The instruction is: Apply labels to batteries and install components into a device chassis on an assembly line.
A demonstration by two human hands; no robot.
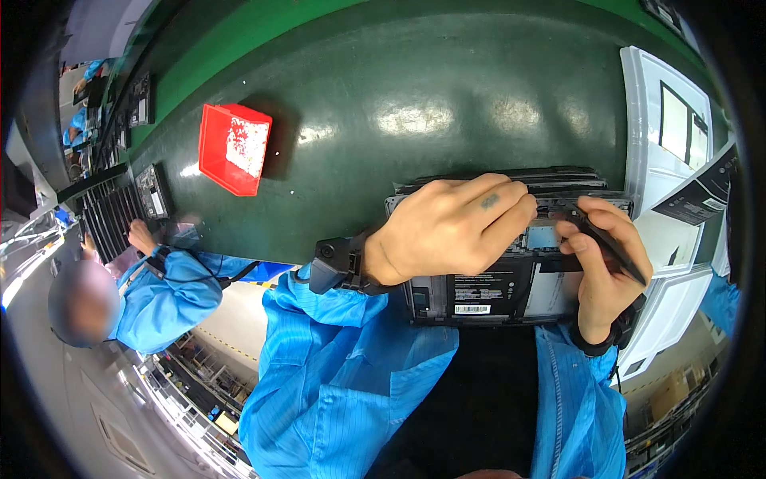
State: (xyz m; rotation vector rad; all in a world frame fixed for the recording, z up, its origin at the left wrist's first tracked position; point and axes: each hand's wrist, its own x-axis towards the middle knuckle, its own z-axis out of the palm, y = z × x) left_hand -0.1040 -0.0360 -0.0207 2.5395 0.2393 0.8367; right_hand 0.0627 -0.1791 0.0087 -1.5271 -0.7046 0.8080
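Opened device [511, 289]: one. Over it: one left hand [451, 227], one right hand [604, 289], one black tool [614, 251]. Left of it: one red bin [214, 145], at least one co-worker [171, 299]. Right of it: at least two white trays [638, 112]. Dark panels [562, 177] behind it: count unclear.

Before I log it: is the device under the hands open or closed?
The device is open: its black battery lies exposed.

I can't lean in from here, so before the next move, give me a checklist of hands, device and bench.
1. Right hand gripping the black tool: ok.
2. Left hand at the opened device: ok.
3. Left hand's exact grip: cannot tell, fingers hide it.
4. Device's inside exposed: ok.
5. White bits confined to the red bin: not ok, a few lie on the green table.
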